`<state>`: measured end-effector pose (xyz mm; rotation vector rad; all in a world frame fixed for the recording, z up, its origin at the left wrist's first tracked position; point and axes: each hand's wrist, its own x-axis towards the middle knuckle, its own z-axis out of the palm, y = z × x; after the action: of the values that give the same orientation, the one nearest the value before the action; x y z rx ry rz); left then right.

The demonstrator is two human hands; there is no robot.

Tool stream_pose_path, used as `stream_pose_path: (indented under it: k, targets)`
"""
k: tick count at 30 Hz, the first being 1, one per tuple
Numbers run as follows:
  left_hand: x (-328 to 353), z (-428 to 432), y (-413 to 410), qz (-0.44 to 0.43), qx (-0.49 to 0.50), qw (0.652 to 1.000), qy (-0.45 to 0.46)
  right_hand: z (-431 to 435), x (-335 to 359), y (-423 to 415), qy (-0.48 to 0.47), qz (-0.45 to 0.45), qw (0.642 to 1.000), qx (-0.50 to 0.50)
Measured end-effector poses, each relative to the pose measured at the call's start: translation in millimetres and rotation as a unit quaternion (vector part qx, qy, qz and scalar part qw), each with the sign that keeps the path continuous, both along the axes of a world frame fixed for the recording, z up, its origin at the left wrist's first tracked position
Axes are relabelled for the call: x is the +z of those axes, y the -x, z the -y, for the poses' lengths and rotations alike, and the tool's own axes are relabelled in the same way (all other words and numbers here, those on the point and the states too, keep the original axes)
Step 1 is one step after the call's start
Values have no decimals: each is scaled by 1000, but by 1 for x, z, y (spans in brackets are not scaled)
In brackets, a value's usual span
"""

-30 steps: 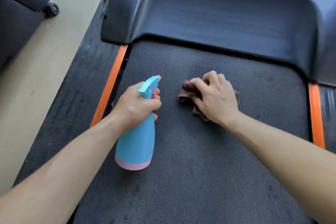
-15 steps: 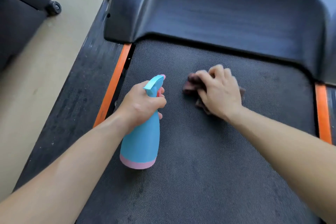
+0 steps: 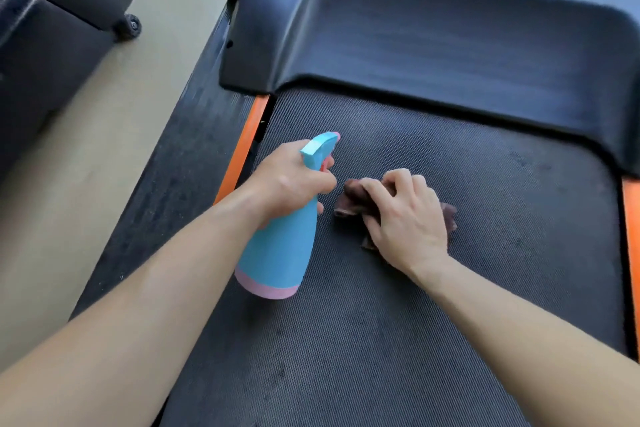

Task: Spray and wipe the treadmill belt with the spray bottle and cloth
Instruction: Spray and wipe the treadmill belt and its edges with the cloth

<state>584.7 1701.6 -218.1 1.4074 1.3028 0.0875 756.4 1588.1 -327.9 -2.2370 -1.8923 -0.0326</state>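
On the black textured treadmill belt [image 3: 398,340], the right hand [image 3: 405,218] presses a crumpled brown cloth [image 3: 353,199] (fingers curled round it); at nine o'clock, the left hand [image 3: 291,184] grips a blue-and-pink plastic spray bottle [image 3: 280,253].

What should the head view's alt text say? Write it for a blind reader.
A person's right hand grips a crumpled brown cloth against a dark treadmill belt, while the left hand holds a blue spray bottle beside it. Orange strips edge the belt.
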Motion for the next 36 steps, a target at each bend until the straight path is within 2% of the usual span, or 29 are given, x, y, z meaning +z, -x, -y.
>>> stream_pose_path:
  k: [8, 11, 13, 15, 17, 20, 22, 26, 28, 30, 33, 36]
  targets:
    - [-4, 0, -5, -38, -2, 998, -43, 2, 0, 4, -9, -5, 1000, -8]
    - [-7, 2, 4, -22, 7, 999, -24, -27, 5, -1, -20, -20, 996, -83]
    - [-8, 3, 10, -16, 13, 1000, -14, -72, 11, -15, -14, -41, 986, -161]
    - [-7, 3, 15, -16, 25, 999, -14, -117, 18, -21, 1, -63, 979, -195]
    - [-6, 0, 21, -16, 43, 999, -14, -145, 19, -10, 6, -74, 983, -166]
    - [-5, -3, 27, -17, 60, 998, -13, -140, 17, 4, 0, -50, 997, -56]
    - [-3, -3, 32, -18, 61, 998, -17, -123, 15, -15, -19, -38, 998, -53]
    - [-1, -1, 40, -15, 54, 998, -8, -86, 6, -49, -36, -39, 976, -212]
    - [-1, 1, 43, -14, 55, 998, -5, -90, 6, -46, -33, -49, 964, -259]
    - [1, 2, 44, -18, 52, 998, -13, -110, 11, -33, -43, -85, 972, -214]
    - [1, -3, 42, -26, 63, 997, -20, -139, 13, -8, -28, -93, 994, -53]
    - [0, -6, 37, -17, 79, 997, -17, -122, 11, -9, -20, -92, 996, -11]
